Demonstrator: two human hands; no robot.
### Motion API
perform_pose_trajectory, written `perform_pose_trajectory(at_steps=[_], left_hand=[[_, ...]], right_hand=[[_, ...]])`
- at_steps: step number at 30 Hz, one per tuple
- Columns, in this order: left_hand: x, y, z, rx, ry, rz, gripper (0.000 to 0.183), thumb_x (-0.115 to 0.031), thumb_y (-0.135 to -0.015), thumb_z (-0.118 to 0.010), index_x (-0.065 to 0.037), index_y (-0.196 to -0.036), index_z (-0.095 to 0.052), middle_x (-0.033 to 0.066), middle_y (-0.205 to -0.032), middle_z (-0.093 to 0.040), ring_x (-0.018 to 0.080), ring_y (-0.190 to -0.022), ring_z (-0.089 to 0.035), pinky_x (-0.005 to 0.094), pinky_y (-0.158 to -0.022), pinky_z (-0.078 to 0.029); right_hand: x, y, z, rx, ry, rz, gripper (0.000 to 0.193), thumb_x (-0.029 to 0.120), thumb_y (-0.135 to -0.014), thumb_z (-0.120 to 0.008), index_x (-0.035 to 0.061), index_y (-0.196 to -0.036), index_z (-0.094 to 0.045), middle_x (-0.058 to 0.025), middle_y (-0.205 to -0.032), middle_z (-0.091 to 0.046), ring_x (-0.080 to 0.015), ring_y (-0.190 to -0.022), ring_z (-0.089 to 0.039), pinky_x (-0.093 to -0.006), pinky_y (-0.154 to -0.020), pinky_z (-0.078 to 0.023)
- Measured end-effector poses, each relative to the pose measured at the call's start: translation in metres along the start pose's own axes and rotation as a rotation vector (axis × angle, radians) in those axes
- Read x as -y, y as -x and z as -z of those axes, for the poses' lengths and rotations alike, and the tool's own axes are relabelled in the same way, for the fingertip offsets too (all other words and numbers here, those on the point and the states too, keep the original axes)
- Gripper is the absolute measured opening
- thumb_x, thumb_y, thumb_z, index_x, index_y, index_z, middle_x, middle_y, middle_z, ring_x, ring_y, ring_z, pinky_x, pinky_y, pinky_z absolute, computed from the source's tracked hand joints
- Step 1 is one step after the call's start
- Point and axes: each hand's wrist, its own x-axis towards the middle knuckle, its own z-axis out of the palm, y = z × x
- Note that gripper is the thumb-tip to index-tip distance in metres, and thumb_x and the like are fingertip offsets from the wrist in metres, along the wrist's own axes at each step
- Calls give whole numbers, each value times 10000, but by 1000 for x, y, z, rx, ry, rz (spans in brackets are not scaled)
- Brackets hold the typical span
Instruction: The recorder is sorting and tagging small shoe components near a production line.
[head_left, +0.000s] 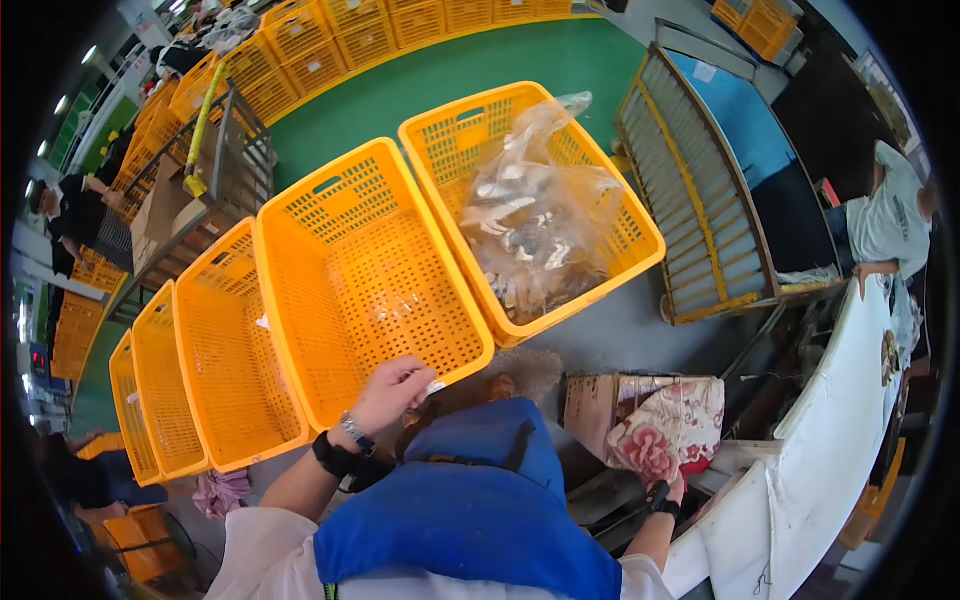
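My left hand [393,393] is closed over the near rim of an empty yellow plastic crate [370,270], beside a small white label [435,387]. To the right of it stands another yellow crate [628,268]. A clear plastic bag [545,215] lies inside that one, over greyish-brown pieces too blurred to name. Low on the right, my right hand [676,488] is closed at the near edge of a floral cushion [665,430]; its fingers are partly hidden. Beneath the cushion is a worn wooden box [592,408].
More yellow crates [235,350] continue the row leftward. A metal-framed cart [690,190] stands at right, near a white-covered table [815,460] and a person [885,215]. Another cart [205,180] holds cardboard at left. Stacked yellow crates [340,40] line the green floor's far edge.
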Motion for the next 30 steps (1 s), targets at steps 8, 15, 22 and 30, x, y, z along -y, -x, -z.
perform_pose_trajectory(at_steps=[8,15,22,30], left_hand=[[14,32,31,141,-131,-200,170,-209,-860,-554,-46,-873,-601,-3,-636,-544,51,-567,-498,198,-506,-418],[85,97,115,-183,-216,-362,226,-238,-836,-557,-15,-813,-587,71,-647,-568,143,-577,-531,277,-548,-425],[142,180,162,-439,-57,-222,237,-260,-850,-543,-40,-763,-560,43,-632,-570,116,-570,-534,267,-547,-433],[157,224,161,-743,-143,-212,284,-294,-840,-525,-26,-747,-547,109,-637,-560,216,-570,-546,320,-554,-424]], right_hand=[[27,7,7,177,570,-195,264,200,-802,-586,-30,-929,-571,-136,-805,-602,-207,-683,-598,-327,-578,-492],[93,-115,-117,355,1417,-114,187,147,-779,-575,-29,-838,-601,-130,-683,-589,-215,-599,-578,-318,-547,-473],[-33,48,-480,794,1812,243,184,123,-809,-554,-56,-830,-591,-106,-666,-593,-170,-599,-582,-285,-546,-479],[-158,228,-597,1644,1764,325,154,54,-829,-528,-60,-743,-588,-105,-615,-598,-163,-548,-610,-255,-529,-499]])
